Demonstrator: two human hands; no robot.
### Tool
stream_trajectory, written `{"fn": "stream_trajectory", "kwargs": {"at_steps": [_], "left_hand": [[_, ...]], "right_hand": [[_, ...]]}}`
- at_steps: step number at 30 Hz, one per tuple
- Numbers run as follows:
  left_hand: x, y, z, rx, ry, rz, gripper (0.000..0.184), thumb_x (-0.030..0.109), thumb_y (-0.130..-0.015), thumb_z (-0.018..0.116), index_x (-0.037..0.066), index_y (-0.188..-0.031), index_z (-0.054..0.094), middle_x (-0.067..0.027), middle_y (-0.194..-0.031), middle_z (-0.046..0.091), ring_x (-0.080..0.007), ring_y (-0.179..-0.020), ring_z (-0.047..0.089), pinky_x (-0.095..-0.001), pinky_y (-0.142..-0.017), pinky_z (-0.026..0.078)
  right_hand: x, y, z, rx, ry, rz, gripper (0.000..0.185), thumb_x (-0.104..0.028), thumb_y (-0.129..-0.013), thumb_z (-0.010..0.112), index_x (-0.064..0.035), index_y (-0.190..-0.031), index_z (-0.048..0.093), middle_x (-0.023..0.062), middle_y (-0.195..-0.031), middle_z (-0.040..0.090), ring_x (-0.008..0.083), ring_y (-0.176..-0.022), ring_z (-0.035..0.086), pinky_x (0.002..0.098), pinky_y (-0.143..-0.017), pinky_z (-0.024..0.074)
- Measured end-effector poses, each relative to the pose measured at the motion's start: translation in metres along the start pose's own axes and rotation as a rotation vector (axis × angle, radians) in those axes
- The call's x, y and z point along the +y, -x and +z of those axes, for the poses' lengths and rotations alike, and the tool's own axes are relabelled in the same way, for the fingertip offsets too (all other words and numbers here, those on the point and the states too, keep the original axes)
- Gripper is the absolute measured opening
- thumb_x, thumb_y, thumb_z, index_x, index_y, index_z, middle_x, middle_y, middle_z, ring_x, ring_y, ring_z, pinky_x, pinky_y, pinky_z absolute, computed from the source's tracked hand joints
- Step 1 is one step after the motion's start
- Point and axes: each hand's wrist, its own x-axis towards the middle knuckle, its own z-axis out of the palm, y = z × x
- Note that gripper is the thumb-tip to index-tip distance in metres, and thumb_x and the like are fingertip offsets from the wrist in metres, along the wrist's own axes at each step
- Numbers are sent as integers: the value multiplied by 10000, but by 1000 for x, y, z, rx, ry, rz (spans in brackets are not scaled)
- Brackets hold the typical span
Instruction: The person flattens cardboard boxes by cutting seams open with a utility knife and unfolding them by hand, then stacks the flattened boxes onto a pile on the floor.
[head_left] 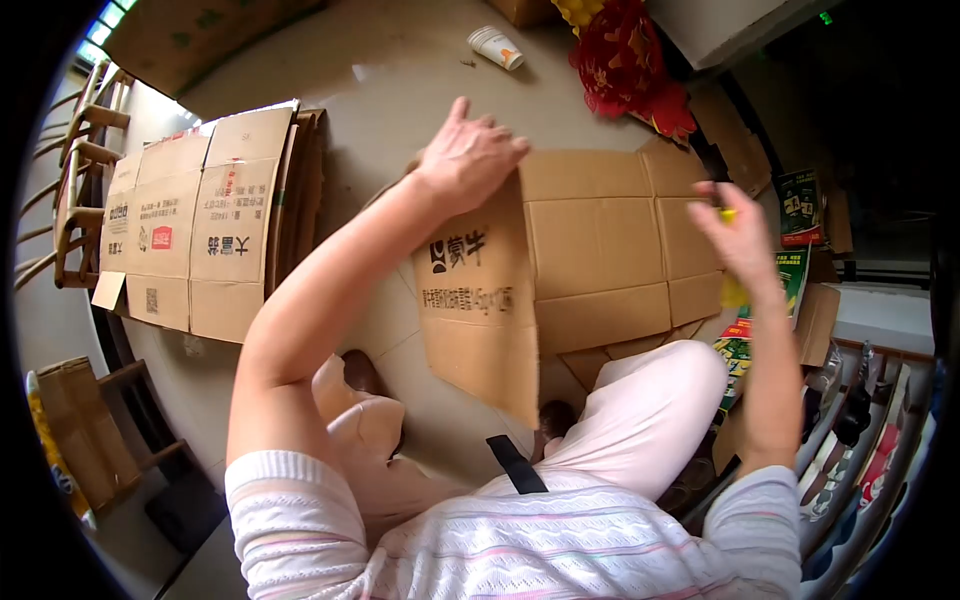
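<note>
A brown cardboard box (596,236), opened out and creased, lies before my knees. Its near left panel (478,300), printed with black characters, stands up at an angle. My left hand (470,160) grips the top edge of this panel, fingers bent over it and one finger pointing up. To the right, my right hand (738,240) is closed round a yellow-handled tool (735,292), just beside the box's right end. A dark part appears beyond the fingers, but motion blur hides the tool's exact kind.
Flattened printed cartons (195,220) stand stacked on the left, near a bamboo chair (85,180). A paper cup (495,47) lies on the tiled floor ahead, beside a red decoration (630,65). Green printed packaging (800,210) and a shoe rack (860,440) line the right side.
</note>
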Motion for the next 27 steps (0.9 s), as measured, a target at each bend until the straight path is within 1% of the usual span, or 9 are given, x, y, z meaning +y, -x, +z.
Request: {"fn": "stream_trajectory", "kwargs": {"at_steps": [6,11,15,18,19,20,21,23,27], "left_hand": [[8,-28,20,29,-96,-32,460,258,-794,638,211,-1231,504,-32,-1026,583,-205,-1095,495,-508,-1025,258],[-47,-30,57,-56,6,-279,500,275,-752,693,213,-1217,521,-32,-1076,580,-221,-1100,494,-466,-932,346],[-76,-16,118,-92,314,-545,407,313,-721,703,155,-1081,599,-60,-1051,609,-257,-1030,556,-382,-852,447],[-113,7,159,-41,542,-840,165,243,-721,606,103,-799,647,-124,-837,657,-298,-825,624,-378,-710,499],[-122,15,161,-219,462,-895,190,229,-721,561,57,-682,632,-151,-726,637,-318,-721,625,-372,-640,499],[-128,38,188,-66,448,-791,218,208,-705,534,17,-633,610,-176,-640,596,-331,-646,611,-376,-597,495],[-128,53,209,-72,593,-937,213,198,-716,539,11,-674,634,-151,-591,589,-299,-628,622,-379,-599,504],[-99,73,212,-307,1073,-1249,324,309,-786,607,0,-868,656,-158,-811,644,-275,-683,644,-461,-622,517],[-83,102,257,-344,1557,-1375,558,487,-837,518,7,-1119,550,-151,-892,622,-311,-745,617,-500,-659,478]], "right_hand": [[10,25,142,-293,129,17,505,-313,-724,725,-3,-1091,569,185,-950,645,308,-875,636,379,-799,488],[25,24,150,-419,223,126,450,-237,-762,639,-16,-1141,542,204,-1022,627,362,-943,599,402,-824,470],[31,22,149,-505,181,87,492,-225,-778,611,-48,-1220,488,206,-1070,609,361,-982,581,403,-844,463],[27,21,150,-545,149,60,502,-219,-789,593,-60,-1249,468,208,-1086,602,361,-995,575,408,-851,461],[28,20,152,-541,142,28,498,-218,-792,588,-59,-1249,467,207,-1084,603,361,-995,575,409,-852,461],[29,19,154,-538,137,-8,495,-218,-795,584,-57,-1249,467,207,-1083,604,361,-994,576,411,-854,461],[28,17,156,-545,132,-2,491,-209,-797,581,-52,-1248,468,209,-1085,603,358,-1002,574,411,-859,459],[23,14,157,-545,159,6,491,-203,-797,579,-48,-1250,467,207,-1087,603,356,-1005,573,407,-863,458],[33,10,169,-537,144,-112,487,-197,-801,574,-55,-1255,467,195,-1078,611,349,-1006,574,404,-866,458]]}}
